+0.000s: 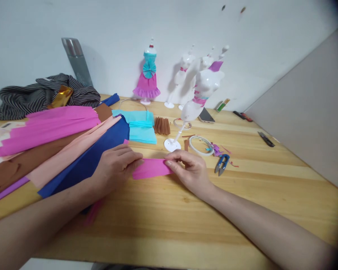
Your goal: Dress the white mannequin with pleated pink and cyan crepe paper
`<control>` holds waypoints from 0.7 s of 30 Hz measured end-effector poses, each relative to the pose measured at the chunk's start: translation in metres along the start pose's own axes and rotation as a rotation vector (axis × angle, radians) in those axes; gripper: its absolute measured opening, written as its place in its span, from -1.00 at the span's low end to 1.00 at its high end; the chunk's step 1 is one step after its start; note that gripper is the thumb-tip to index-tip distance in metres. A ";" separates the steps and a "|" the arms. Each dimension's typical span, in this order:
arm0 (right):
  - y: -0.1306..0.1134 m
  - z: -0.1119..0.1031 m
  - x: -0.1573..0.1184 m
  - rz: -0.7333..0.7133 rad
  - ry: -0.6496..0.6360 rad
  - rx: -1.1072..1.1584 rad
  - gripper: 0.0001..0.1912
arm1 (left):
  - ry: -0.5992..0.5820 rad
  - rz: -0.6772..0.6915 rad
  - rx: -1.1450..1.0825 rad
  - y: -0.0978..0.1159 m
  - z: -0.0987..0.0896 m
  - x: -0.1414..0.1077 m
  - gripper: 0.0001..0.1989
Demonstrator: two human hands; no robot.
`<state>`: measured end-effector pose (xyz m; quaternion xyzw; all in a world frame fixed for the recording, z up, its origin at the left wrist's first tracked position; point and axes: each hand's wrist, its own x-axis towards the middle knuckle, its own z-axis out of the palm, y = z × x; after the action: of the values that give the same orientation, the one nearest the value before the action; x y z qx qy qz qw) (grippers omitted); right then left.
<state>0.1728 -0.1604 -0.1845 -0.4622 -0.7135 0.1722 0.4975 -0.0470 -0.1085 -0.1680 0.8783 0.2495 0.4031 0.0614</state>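
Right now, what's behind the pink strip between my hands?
Beyond the pink strip, the wooden tabletop and a round white stand base show. Whatever lies directly behind or beneath the strip is covered.

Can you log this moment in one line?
left hand: pinching pink strip | right hand: pinching same strip | blue snips: on wooden table

A head-worn camera is looking forward and down across the table [214, 225] from close above its near edge, facing the wall [115, 22]
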 end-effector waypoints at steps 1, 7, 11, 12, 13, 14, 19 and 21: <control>0.000 -0.001 0.000 -0.027 0.004 -0.015 -0.90 | 0.005 0.006 0.003 0.000 -0.001 0.000 -0.82; 0.003 -0.004 -0.001 -0.086 0.019 -0.058 -0.90 | -0.075 -0.279 -0.110 -0.002 -0.007 0.000 -0.76; 0.006 -0.003 -0.001 -0.054 0.034 -0.057 -0.89 | -0.066 -0.564 -0.274 -0.006 -0.006 -0.002 -0.72; 0.006 -0.003 -0.001 -0.053 0.031 -0.058 -0.89 | -0.066 -0.587 -0.325 -0.007 -0.005 -0.003 -0.71; 0.006 -0.002 -0.001 -0.054 0.026 -0.062 -0.89 | -0.078 -0.584 -0.369 -0.006 -0.004 -0.004 -0.66; 0.006 -0.002 -0.001 -0.057 0.019 -0.067 -0.89 | -0.099 -0.558 -0.401 -0.006 -0.003 -0.005 -0.57; 0.006 0.001 -0.003 -0.104 -0.034 -0.077 -0.88 | -0.170 -0.321 -0.366 0.000 0.005 -0.007 -0.65; 0.006 0.002 -0.002 -0.120 -0.078 -0.066 -0.87 | -0.190 -0.237 -0.313 -0.001 0.008 -0.007 -0.86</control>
<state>0.1742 -0.1590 -0.1906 -0.4279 -0.7639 0.1363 0.4634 -0.0452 -0.1104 -0.1780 0.8567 0.2784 0.3422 0.2671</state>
